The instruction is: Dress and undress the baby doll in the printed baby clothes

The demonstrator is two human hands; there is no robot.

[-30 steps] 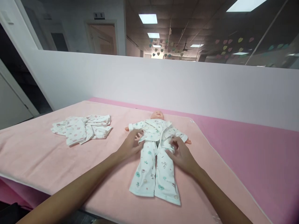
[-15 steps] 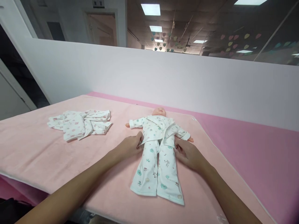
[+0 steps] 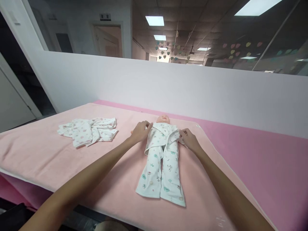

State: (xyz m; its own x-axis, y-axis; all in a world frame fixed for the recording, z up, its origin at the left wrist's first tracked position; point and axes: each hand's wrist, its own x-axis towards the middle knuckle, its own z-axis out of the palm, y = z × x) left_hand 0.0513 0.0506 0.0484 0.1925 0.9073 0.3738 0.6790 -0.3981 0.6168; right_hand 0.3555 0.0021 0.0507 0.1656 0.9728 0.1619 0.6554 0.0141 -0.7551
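A baby doll (image 3: pixel 163 119) lies on its back with its head toward the wall. It wears a white printed shirt (image 3: pixel 157 136), whose front panels overlap unevenly, and matching trousers (image 3: pixel 154 175) with flat, wide leg ends. My left hand (image 3: pixel 141 131) is at the shirt's left shoulder and sleeve, fingers curled onto the cloth, covering most of that doll arm. On the other side, my right hand (image 3: pixel 190 140) pinches the shirt near the sleeve. The doll's arm there is mostly hidden behind my fingers.
Another white baby garment (image 3: pixel 86 131) with pinkish prints lies folded at the left. A pink blanket (image 3: pixel 115 170) covers the table. Behind it rises a white partition (image 3: pixel 168 86) with glass above. The bare pink table surface (image 3: pixel 260 157) shows at the right.
Both hands have moved from the shirt's lower edge and trouser waist up to the sleeves and shoulders. The view has tilted slightly upward. The folded garment has stayed in place.
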